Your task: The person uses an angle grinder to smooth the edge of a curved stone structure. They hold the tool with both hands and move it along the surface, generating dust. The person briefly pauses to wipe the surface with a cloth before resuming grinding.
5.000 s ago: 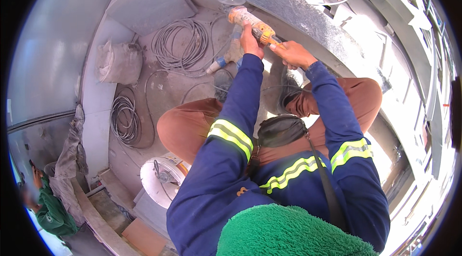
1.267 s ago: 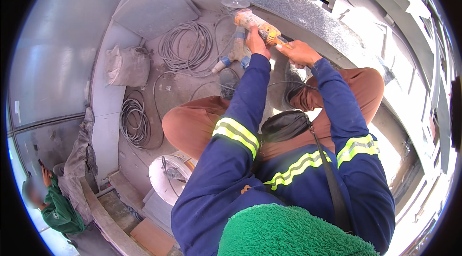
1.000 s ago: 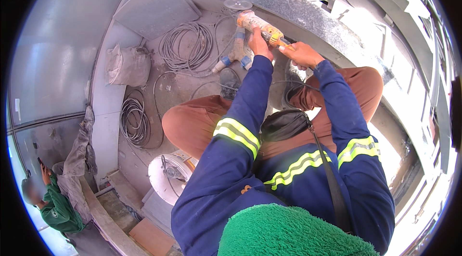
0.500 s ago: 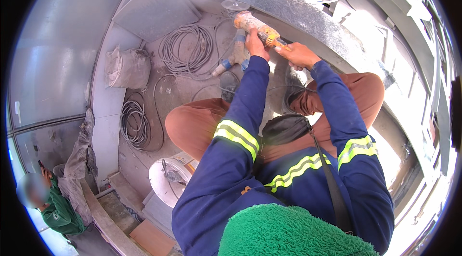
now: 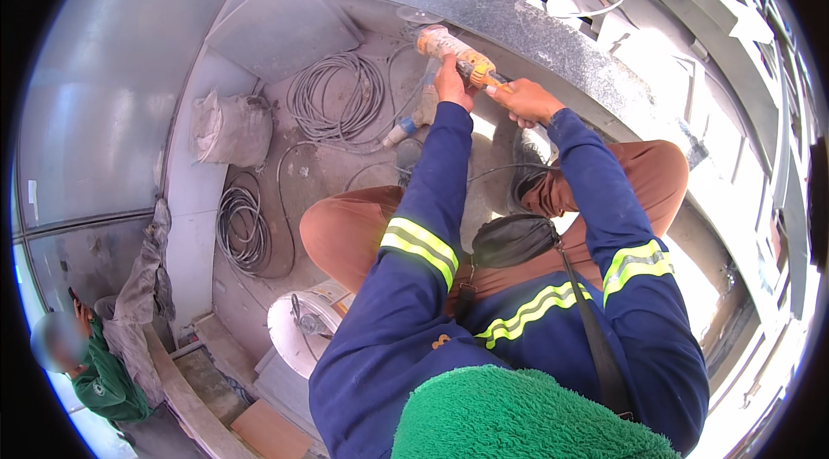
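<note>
Both my hands are closed on an angle grinder [image 5: 451,46] with an orange and pale, dust-covered body. My left hand [image 5: 452,84] grips the middle of its body from below. Wrapped round the rear end, close to the cord, is my right hand [image 5: 528,101]. The grinder's round disc [image 5: 420,17] lies against or just beside the left part of the long front edge of a grey speckled stone slab [image 5: 518,20]; actual contact I cannot make out. Below my left hand, a blue-and-grey connector [image 5: 401,129] rests on the dusty floor.
Coiled cables [image 5: 337,101] and a second coil [image 5: 243,230] lie on the floor at left, near a dusty sack [image 5: 231,126]. Flat panels [image 5: 285,23] lean at the back left. A white round container [image 5: 294,329] stands beside my left leg. Another person [image 5: 108,386] is at the lower left.
The grinder and both hands have shifted slightly left along the slab. My view has tilted a little, so the surroundings sit lower. Haze near the slab's left end looks thinner.
</note>
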{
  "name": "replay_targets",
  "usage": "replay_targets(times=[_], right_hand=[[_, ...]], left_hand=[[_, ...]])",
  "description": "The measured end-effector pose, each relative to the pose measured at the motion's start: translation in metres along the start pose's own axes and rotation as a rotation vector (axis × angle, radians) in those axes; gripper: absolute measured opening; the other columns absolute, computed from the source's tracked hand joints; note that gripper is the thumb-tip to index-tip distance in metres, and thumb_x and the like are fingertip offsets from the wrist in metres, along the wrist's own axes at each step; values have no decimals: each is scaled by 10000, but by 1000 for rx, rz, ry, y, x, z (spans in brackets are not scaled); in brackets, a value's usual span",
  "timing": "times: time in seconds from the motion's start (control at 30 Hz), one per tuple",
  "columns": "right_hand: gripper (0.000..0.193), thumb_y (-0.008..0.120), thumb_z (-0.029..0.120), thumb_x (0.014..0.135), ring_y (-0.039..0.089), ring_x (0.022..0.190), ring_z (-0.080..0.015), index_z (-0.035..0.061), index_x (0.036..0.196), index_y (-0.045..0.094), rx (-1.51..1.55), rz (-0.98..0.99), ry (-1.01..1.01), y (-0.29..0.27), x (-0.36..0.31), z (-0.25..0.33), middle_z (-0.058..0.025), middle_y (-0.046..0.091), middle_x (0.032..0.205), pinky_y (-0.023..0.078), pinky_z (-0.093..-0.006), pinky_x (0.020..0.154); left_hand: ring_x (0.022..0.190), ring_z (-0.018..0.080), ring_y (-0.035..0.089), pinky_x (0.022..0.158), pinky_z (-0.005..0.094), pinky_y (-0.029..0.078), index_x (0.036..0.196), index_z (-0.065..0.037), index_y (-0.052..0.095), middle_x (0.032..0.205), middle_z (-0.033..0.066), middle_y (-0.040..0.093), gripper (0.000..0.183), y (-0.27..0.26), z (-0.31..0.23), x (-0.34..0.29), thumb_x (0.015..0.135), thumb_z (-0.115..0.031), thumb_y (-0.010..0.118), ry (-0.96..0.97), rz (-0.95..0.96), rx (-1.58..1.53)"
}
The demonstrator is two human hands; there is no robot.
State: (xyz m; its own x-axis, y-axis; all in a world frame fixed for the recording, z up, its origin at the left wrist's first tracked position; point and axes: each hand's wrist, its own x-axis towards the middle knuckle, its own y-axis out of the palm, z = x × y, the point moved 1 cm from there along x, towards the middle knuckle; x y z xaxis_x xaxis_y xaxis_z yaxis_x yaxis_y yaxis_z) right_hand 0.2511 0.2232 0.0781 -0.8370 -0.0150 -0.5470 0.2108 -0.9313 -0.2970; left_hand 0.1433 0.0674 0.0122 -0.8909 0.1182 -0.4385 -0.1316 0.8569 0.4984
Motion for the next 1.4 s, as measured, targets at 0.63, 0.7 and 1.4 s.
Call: replay_targets(times=[0.63,0.7,1.4], right_hand=[[719,649,594,1016,595,531,-158,-57,1322,643,18,-12,-22,-1,-38,-24,-83,609,740,458,-321,452],[711,649,592,1017,595,531,-156,-55,1310,647,24,-17,-18,-1,-40,-25,-83,609,738,456,-322,452],[687,644,614,1007,598,523,-160,-59,1144,662,10,-20,-20,-1,-30,-18,-72,621,731,461,-322,452]], left_hand=[[1154,315,706,911,567,586,1412,-68,559,1299,130,684,577,-5,16,-36,1066,-526,610,-37,144,-21],[1265,376,657,1028,614,544,1477,-50,502,1408,182,624,598,-5,17,-38,1094,-504,570,-43,158,-8],[1223,364,674,984,583,557,1460,-37,516,1380,168,623,615,-3,12,-31,1069,-503,605,-19,85,22]])
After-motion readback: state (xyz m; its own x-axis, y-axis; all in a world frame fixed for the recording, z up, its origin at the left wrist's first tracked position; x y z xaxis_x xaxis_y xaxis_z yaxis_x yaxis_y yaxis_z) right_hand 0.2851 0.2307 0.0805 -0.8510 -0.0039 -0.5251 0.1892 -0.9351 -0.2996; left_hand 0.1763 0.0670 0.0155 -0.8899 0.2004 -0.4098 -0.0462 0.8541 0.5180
